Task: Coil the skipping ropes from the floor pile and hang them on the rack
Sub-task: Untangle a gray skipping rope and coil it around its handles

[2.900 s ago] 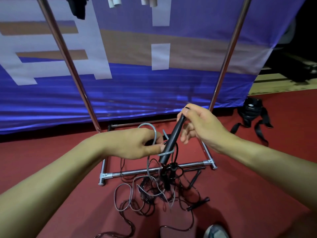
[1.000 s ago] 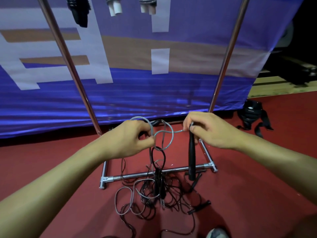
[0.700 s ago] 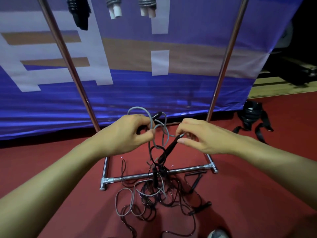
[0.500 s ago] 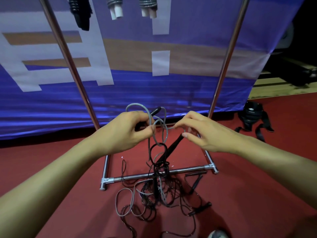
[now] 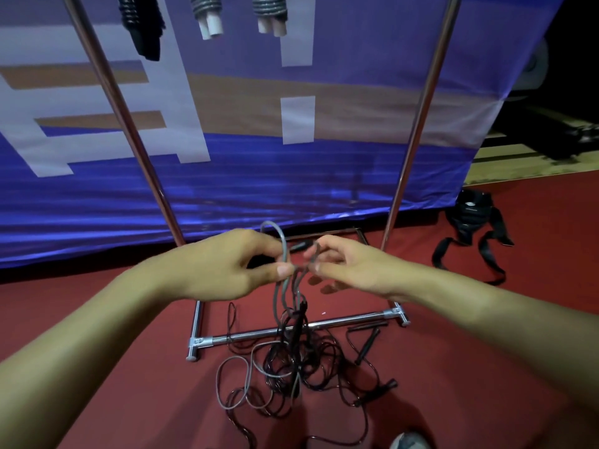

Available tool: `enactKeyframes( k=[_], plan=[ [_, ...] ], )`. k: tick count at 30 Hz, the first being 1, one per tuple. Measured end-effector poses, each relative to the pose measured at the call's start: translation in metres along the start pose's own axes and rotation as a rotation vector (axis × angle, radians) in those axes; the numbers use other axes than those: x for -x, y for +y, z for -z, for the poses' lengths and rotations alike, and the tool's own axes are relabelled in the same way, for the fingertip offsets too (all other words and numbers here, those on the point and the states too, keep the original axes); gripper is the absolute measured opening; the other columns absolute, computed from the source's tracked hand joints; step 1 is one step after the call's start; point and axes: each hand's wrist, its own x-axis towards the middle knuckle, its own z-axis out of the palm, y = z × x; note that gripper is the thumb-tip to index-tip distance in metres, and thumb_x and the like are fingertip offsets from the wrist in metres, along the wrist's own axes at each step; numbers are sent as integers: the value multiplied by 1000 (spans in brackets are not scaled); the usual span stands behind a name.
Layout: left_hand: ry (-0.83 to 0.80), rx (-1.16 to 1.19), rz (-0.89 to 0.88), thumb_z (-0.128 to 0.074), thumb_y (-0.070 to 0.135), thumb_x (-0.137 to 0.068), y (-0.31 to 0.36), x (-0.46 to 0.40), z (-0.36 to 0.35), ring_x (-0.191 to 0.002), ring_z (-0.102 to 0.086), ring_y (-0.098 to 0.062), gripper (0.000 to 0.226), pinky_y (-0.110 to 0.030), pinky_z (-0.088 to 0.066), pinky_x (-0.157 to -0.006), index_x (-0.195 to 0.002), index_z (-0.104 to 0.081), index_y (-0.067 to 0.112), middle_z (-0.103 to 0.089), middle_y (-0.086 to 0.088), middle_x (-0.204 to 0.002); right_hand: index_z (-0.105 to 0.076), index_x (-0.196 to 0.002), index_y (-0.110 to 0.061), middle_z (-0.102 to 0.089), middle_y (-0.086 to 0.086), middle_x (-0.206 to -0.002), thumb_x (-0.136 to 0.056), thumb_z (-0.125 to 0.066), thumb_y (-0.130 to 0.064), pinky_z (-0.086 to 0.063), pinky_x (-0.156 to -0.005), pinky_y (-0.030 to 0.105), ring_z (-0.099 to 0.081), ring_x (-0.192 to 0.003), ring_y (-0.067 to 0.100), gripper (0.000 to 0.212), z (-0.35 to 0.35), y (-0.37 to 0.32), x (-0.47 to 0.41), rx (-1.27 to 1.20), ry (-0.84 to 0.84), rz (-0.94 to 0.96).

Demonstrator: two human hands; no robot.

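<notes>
Both hands meet above the tangled pile of thin black and grey skipping ropes (image 5: 291, 367) on the red floor (image 5: 113, 416), in front of the chrome tube rack (image 5: 291, 333). The left hand (image 5: 227, 264) pinches a looped grey rope (image 5: 281, 270) between thumb and curled fingers; the right hand (image 5: 350, 267) pinches the same strands just beside it, its fingers narrow. A black handle (image 5: 299, 322) dangles below.

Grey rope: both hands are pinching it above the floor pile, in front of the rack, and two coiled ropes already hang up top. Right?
Not quite: the head view shows three coiled ropes hanging up top, one black and two grey. The rest holds: left hand and right hand pinch the grey rope above the floor pile, in front of the rack.
</notes>
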Motion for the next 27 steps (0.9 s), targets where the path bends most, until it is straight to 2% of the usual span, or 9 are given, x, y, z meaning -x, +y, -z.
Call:
enactKeyframes(
  k=[5, 9, 12, 14, 16, 18, 20, 24, 27],
  plan=[
    [-137, -22, -18, -52, 52, -97, 10, 2, 9, -74, -60, -17, 29, -42, -51, -73, -76, -63, 36, -62, 6, -81, -41, -141, -59, -54, -10, -146, -104, -53, -15, -52, -107, 44, -64, -124, 8, 59, -3, -5, -1, 352, -140, 87],
    [-110, 13, -18, -46, 51, -98, 12, 2, 9, -67, -53, -12, 28, -40, -48, -69, -73, -57, 42, -56, 9, -77, -53, -129, -50, -67, -13, -129, -100, -65, -28, -46, -112, 39, -63, -120, 3, 38, -11, -14, -1, 422, -182, 138],
    [-21, 29, -34, -43, 53, -99, 10, 9, 17, -66, -50, -11, 31, -42, -47, -68, -74, -55, 41, -53, 8, -74, -67, -99, -28, -75, -13, -93, -100, -66, -32, -50, -103, 34, -70, -98, 5, 4, -9, -17, 1, 370, -233, 83],
    [20, 57, -26, -43, 57, -99, 6, 15, 26, -68, -51, -16, 37, -42, -47, -69, -76, -57, 31, -53, 5, -73, -66, -90, -30, -72, -12, -77, -102, -61, -34, -54, -94, 32, -73, -87, 10, 13, 0, -18, 1, 349, -259, 39],
    [-14, 68, 50, -44, 59, -101, 1, 21, 32, -70, -52, -22, 46, -44, -48, -72, -79, -59, 21, -55, 2, -73, -63, -81, -34, -65, -13, -69, -100, -60, -46, -58, -79, 33, -71, -72, 7, 23, 18, -22, -3, 562, -119, 152],
    [-69, 11, 178, -41, 61, -101, -6, 24, 33, -74, -59, -18, 47, -37, -51, -79, -81, -64, 24, -63, 5, -76, -61, -75, -30, -60, -12, -65, -91, -68, -53, -54, -66, 32, -58, -58, 2, 29, 40, -26, -6, 707, 106, 239],
    [-38, -113, 257, -40, 59, -98, -13, 25, 34, -76, -61, -19, 45, -40, -52, -82, -81, -62, 24, -65, 1, -77, -60, -75, -29, -59, -12, -65, -87, -72, -54, -48, -64, 28, -51, -56, 3, 30, 60, -33, -5, 785, 226, 244],
    [297, -237, 351, -45, 45, -104, -22, 24, 39, -76, -64, -22, 40, -40, -51, -74, -84, -67, 19, -66, -2, -75, -61, -74, -27, -57, -11, -57, -101, -56, -50, -41, -58, 21, -49, -51, 5, 36, 65, -35, 2, 893, 69, 123],
    [352, -388, 369, -48, 58, -96, -23, 19, 32, -95, -66, -24, 43, -43, -53, -84, -118, -71, 29, -64, 4, -102, -64, -79, -25, -53, -15, -60, -107, -40, -48, -38, -57, 14, -46, -51, 1, 44, 51, -42, 7, 723, 9, 124]
  ],
)
